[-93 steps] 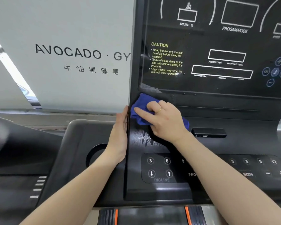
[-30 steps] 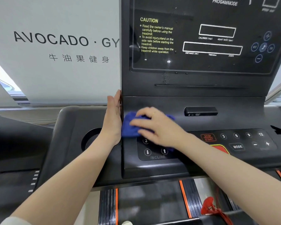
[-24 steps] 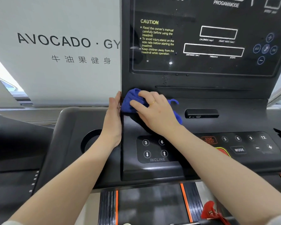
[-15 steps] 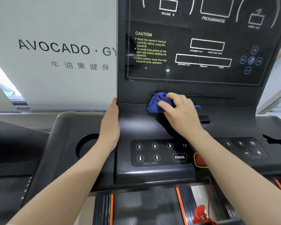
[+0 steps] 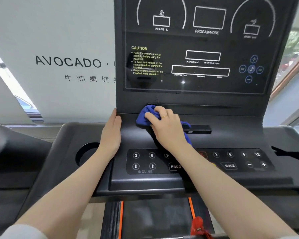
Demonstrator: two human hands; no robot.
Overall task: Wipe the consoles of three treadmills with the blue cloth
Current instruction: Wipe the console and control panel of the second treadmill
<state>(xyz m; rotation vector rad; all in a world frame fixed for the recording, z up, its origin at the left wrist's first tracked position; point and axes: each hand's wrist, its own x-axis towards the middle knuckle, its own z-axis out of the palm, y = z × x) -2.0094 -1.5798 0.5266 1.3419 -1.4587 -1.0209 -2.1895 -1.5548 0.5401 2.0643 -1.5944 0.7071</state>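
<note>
A black treadmill console (image 5: 193, 104) fills the view, with an upright display panel above and a sloping button panel (image 5: 152, 161) below. My right hand (image 5: 167, 128) presses a bunched blue cloth (image 5: 145, 114) against the ledge where the display meets the sloping panel, fingers curled over it. Part of the cloth sticks out under my wrist. My left hand (image 5: 110, 133) lies flat against the console's left edge, fingers straight.
A round cup holder (image 5: 86, 154) sits in the left tray. A small black slot (image 5: 198, 129) is just right of the cloth. Below, the belt with orange stripes (image 5: 155, 218) and a red safety clip (image 5: 197, 225) show. A white wall sign stands behind on the left.
My right hand has slid the cloth from the console's left edge rightward along the ledge, after wiping over the incline buttons. The left hand has stayed on the left edge.
</note>
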